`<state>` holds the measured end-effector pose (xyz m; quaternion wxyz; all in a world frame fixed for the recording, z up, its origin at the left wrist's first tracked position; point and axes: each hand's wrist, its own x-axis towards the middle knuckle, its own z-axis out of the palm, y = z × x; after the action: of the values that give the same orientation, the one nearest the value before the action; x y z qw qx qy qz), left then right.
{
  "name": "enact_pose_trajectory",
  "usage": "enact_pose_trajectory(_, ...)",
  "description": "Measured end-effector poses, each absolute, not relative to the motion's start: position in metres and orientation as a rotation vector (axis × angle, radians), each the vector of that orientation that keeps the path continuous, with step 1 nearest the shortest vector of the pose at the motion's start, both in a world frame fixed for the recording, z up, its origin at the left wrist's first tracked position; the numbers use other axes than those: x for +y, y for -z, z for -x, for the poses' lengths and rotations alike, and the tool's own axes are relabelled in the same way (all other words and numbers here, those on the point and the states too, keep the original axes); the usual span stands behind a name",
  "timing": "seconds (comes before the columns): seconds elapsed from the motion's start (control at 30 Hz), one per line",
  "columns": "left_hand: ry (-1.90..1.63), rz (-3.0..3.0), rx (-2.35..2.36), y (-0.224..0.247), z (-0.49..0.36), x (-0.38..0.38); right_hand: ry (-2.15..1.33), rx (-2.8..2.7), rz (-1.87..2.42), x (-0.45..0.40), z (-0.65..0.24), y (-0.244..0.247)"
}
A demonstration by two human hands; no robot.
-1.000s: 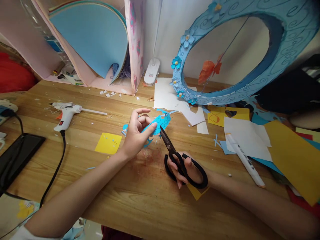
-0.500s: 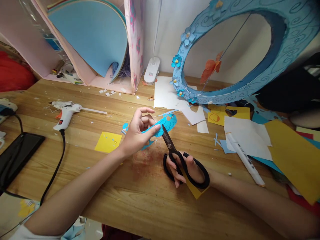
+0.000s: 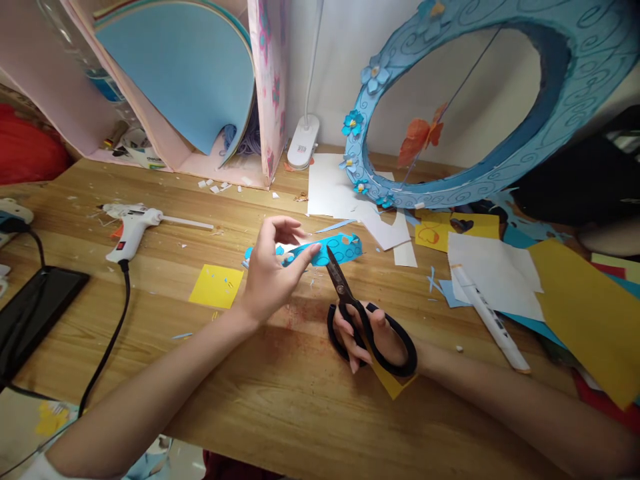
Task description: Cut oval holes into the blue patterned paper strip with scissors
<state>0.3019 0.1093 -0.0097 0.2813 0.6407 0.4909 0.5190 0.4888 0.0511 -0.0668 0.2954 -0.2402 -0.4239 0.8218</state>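
Between its thumb and fingers my left hand [image 3: 276, 267] pinches a bright blue paper strip [image 3: 343, 249] with round shapes drawn on it and cut notches along its edge. My right hand [image 3: 373, 337] has its fingers through the black handles of the scissors [image 3: 341, 288]. The blades point up and left, looking nearly closed, with the tip at the strip's lower edge by my left thumb. Whether the tip touches the paper, I cannot tell. Under my right hand lies a piece of yellow paper [image 3: 395, 385], partly hidden.
A white glue gun [image 3: 131, 230] with its cord lies at the left, near a yellow square [image 3: 216, 285]. Behind stands a blue decorated ring [image 3: 450, 193] with paper flowers. White paper [image 3: 493, 270], a marker [image 3: 493, 319] and yellow sheets [image 3: 583, 300] cover the right side.
The blue strip has turned flatter and swung slightly right in my left hand, whose fingers shifted a little left. The scissors have barely moved.
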Motion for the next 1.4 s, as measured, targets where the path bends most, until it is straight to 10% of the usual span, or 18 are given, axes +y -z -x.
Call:
enact_pose_trajectory(0.2,-1.21,-2.479,1.011,0.008,-0.314,0.076,-2.087,-1.098,0.735,0.051,-0.483,0.063)
enact_pose_trajectory(0.63,-1.033,-1.123,1.314,0.007,-0.323,0.09,-2.11,-1.141,0.638,0.049,-0.486,0.073)
enact_pose_trajectory(1.4,-1.173,-1.214,1.161,0.006,-0.32,0.093,-2.113,-1.206,0.671,0.051,-0.486,0.059)
